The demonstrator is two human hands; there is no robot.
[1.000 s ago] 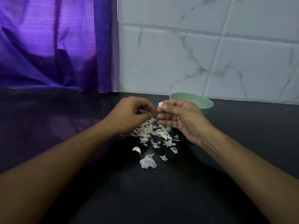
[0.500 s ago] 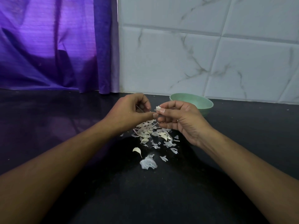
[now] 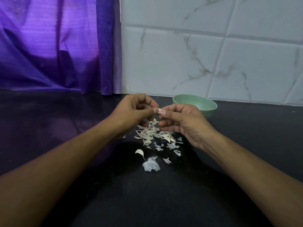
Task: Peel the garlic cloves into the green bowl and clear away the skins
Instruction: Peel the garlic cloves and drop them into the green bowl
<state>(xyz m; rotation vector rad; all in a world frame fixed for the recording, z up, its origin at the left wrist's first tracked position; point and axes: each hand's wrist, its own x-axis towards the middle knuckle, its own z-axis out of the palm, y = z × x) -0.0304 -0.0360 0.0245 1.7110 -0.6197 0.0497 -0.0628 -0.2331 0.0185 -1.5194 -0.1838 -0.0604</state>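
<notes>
There, a small garlic clove point(image 3: 159, 110) was pinched between two thumbs, held above the dark worktop point(image 3: 65, 131) near the middle of the scene. The left hand point(image 3: 134, 112) gripped it from nine o'clock, thumb and curled fingers closed on its end. The right hand point(image 3: 182, 122) gripped it from three o'clock, thumb tip pressed on the clove and the other fingers curled beneath. The fingertips hid most of the clove, so I could not tell how much skin it wore.

At six o'clock from the clove, a heap of skins point(image 3: 152, 133) lay on the worktop, pale curls and flakes scattered loosely toward the person. Around seven o'clock, apart from the heap, lay a curved pale piece point(image 3: 139, 151) with a thin tail; I could not tell whether it was clove or skin. Just past it, a wide papery skin point(image 3: 150, 165) lay flat.

The green bowl point(image 3: 211, 108) stood at two o'clock from the clove, behind the right hand, which covered part of its near wall. Beyond it rose a white, marble-veined tiled wall point(image 3: 196, 54), and at ten o'clock a purple curtain point(image 3: 49, 46) hung down to the worktop's back edge.
</notes>
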